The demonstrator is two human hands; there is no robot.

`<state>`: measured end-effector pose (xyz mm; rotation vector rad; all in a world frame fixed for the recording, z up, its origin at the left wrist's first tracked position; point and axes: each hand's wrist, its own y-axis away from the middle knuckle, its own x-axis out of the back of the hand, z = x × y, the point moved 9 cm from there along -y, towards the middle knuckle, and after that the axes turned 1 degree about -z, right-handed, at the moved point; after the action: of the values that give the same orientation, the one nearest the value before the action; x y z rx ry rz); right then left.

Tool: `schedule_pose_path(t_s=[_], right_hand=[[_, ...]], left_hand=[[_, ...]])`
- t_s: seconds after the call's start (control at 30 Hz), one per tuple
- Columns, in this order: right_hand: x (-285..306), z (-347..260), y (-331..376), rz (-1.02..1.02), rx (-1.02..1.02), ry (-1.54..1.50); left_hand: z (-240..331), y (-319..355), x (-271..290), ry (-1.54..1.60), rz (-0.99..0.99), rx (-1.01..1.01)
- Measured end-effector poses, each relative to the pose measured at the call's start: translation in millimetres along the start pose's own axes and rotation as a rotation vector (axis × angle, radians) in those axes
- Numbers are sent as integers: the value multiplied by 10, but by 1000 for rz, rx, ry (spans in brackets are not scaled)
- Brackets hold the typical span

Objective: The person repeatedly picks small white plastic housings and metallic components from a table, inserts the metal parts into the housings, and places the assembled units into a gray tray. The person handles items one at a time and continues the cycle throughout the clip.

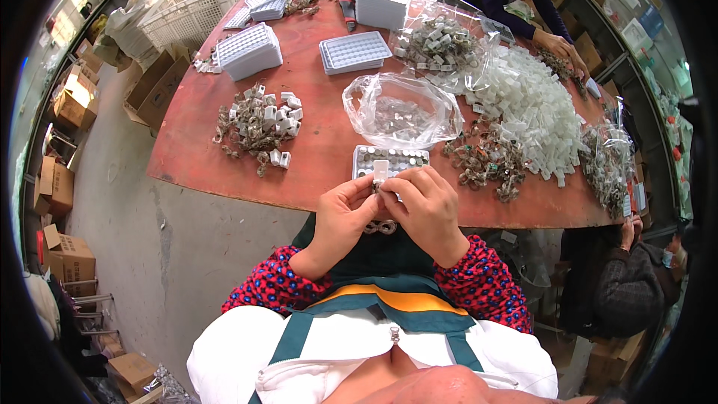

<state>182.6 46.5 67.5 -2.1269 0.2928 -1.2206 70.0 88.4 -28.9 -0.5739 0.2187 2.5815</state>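
Both of my hands meet over the table's near edge around a small white plastic case [381, 170]. The fingertips of my left hand [338, 218] pinch the left side of its lower end. From the other side, my right hand [430, 212] presses thumb and index finger to the same end. A coil of thin wire [381, 227] hangs below my fingers and seems joined to the case; the joint itself is hidden. Just behind my fingers lies a tray [359, 170] with rows of round silvery pieces, partly covered by my hands.
Beyond the tray sits a transparent bag [404, 116] of small pieces. White cases with wires [273, 121] are heaped left; a pile of translucent white pieces [527, 108] and coiled wires [490, 161] lie right. Tray stacks [250, 52] stand farther back. A co-worker's hands [557, 46] work far right.
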Motion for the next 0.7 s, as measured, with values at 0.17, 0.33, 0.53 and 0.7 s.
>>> schedule_pose_path(t_s=[0.17,0.33,0.53,0.7], right_hand=[[-189,81,85,-132,-82,-253],[-405,457,49,-230,-310,-381],[-418,535,-99,-211,61,320],[-289,481,-69,-186,-13,104]], left_hand=[[-94,77,153,-21,23,70],[-91,113,339,75,77,83],[20,52,375,56,101,64],[-13,9,290,37,85,65]])
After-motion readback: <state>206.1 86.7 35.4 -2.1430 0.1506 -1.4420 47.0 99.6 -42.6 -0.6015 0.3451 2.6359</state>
